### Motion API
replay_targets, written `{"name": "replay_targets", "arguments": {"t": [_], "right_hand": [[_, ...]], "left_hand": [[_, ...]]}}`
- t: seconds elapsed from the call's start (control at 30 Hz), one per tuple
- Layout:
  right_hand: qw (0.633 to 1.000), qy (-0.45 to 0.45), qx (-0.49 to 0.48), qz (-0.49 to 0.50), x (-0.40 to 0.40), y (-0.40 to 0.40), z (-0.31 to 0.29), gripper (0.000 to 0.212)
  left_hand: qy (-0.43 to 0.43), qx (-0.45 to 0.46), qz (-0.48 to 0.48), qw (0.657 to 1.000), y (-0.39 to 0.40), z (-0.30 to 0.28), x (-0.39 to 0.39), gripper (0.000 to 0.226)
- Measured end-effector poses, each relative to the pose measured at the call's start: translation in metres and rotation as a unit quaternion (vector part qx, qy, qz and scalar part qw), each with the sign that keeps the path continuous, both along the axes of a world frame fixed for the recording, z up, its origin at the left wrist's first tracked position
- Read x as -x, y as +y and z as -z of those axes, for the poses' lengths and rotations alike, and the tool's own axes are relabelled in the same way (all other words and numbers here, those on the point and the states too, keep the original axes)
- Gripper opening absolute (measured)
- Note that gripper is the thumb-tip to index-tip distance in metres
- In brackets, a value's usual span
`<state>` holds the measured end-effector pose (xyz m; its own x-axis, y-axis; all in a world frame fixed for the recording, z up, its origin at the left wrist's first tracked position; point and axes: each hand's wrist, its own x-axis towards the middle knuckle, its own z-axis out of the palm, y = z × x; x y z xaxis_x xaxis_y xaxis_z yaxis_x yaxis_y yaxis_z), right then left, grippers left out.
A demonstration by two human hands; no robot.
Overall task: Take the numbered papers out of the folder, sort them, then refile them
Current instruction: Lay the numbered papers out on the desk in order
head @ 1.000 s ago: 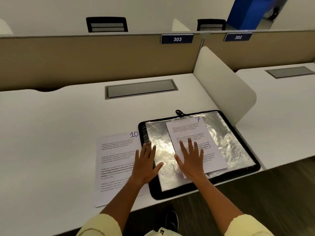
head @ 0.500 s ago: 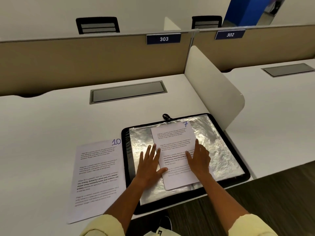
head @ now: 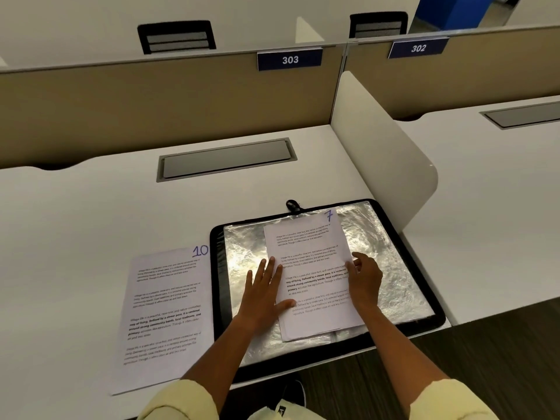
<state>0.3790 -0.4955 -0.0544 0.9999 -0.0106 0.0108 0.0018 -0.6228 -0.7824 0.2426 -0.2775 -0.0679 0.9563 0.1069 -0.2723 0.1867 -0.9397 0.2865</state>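
At the desk's (head: 91, 207) right front corner, on crinkly silver folder (head: 394, 256): flat left hand (head: 263, 294) pressing sheet 7 (head: 312, 262), right hand (head: 365, 278) pinching its edge.

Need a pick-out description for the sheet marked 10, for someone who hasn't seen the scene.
Find the white desk below the blue 303 sign; a black-edged folder with a silvery face lies open at its near right. The sheet marked 10 lies flat on the bare desk just left of the folder. Unlike the sheet marked 7 on the folder, no hand touches it.
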Motion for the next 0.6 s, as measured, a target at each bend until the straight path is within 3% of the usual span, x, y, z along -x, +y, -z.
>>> {"name": "replay_targets", "arguments": {"t": [0.13, 0.27, 0.47, 0.6], "right_hand": [[1.0, -0.007, -0.016, 0.01, -0.002, -0.004, 0.003, 0.012], [0.999, -0.019, -0.044, 0.013, 0.001, -0.009, -0.004, 0.015], [0.995, -0.017, -0.095, 0.027, 0.0, -0.006, -0.02, 0.013], [0.989, 0.013, -0.139, 0.054, -0.006, 0.001, -0.023, 0.014]], "left_hand": [[-0.012, 0.013, -0.016, 1.0, -0.001, -0.002, -0.002, 0.106], [-0.032, 0.035, -0.029, 0.998, -0.001, -0.002, -0.002, 0.108], [-0.078, 0.125, -0.072, 0.986, -0.007, -0.008, -0.003, 0.091], [-0.113, 0.205, -0.15, 0.961, -0.012, -0.016, -0.008, 0.082]]}}
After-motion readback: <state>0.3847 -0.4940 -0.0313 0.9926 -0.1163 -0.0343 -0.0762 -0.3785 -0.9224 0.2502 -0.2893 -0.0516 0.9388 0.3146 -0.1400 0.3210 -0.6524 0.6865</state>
